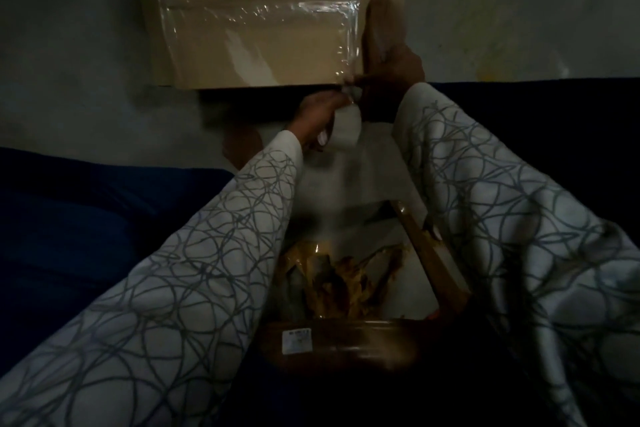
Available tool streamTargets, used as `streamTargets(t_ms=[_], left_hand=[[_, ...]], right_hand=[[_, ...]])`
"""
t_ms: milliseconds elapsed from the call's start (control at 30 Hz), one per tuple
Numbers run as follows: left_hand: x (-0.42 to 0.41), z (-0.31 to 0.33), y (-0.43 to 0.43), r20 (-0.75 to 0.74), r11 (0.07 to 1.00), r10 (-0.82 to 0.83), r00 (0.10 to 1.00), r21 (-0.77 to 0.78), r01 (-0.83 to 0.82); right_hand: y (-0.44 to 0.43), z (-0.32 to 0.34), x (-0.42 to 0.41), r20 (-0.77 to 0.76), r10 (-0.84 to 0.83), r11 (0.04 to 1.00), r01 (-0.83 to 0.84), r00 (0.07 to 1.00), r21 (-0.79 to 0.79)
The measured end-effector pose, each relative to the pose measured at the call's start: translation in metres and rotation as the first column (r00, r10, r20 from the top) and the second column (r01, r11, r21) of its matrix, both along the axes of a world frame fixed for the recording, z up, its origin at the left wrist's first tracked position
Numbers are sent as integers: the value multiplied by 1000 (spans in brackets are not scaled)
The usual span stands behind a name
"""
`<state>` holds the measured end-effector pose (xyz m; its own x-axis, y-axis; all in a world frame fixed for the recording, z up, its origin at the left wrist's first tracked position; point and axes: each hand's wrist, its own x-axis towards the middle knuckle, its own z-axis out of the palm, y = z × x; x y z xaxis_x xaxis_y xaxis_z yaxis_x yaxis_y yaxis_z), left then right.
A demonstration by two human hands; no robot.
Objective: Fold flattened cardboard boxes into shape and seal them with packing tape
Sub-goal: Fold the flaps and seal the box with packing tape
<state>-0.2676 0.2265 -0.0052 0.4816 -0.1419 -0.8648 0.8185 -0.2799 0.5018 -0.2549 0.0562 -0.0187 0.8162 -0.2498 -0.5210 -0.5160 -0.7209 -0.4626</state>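
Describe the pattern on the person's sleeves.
White sleeves covered in overlapping grey scribbled loops, seen best in the head view.

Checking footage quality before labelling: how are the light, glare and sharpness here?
Head view: dim overall, bottom nearly black; glare streaks on the clear tape across the cardboard box; left hand and tape roll motion-blurred.

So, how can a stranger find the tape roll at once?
Start at the big cardboard box on the floor. Just below its near right corner, the left hand grips the tape roll. It is pale and round, unlike the crumpled brown scraps lower down.
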Motion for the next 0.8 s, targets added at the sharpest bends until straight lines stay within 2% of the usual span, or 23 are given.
streamTargets(t_ms=[67, 133, 200, 267, 400, 467, 700, 800], left_hand=[[-1, -5, 3, 45, 1000, -29, 999, 11, 28], [-1, -7, 5, 75, 998, -59, 995, -12, 60], [-1, -6, 5, 69, 998, -32, 997, -44, 36], [-1, -6, 3, 73, 1000, 2, 997, -8, -1], [-1, -5, 0, 108, 999, 31, 994, 11, -32], [-1, -5, 1, 107, 1000, 30, 994, 4, -30], [-1, -15, 3, 24, 998, 54, 998, 36, -55], [0, -11, 2, -1, 997, 56, 998, 51, -56]], right_hand=[[-9, 22, -9, -98, 18, 999, -13, 995, 47], [-17, 36, -20, -154, -51, 995, 64, 987, 80], [-15, 48, -30, -118, -137, 986, 147, 983, 81], [-5, 61, -37, -22, -165, 985, 166, 986, 47], [16, 76, -48, 211, 3, 999, 4, 978, -33], [23, 76, -49, 267, 64, 998, -56, 961, -37], [18, 67, -53, 217, 221, 975, -208, 951, -80], [20, 69, -52, 137, 285, 958, -277, 949, -74]])
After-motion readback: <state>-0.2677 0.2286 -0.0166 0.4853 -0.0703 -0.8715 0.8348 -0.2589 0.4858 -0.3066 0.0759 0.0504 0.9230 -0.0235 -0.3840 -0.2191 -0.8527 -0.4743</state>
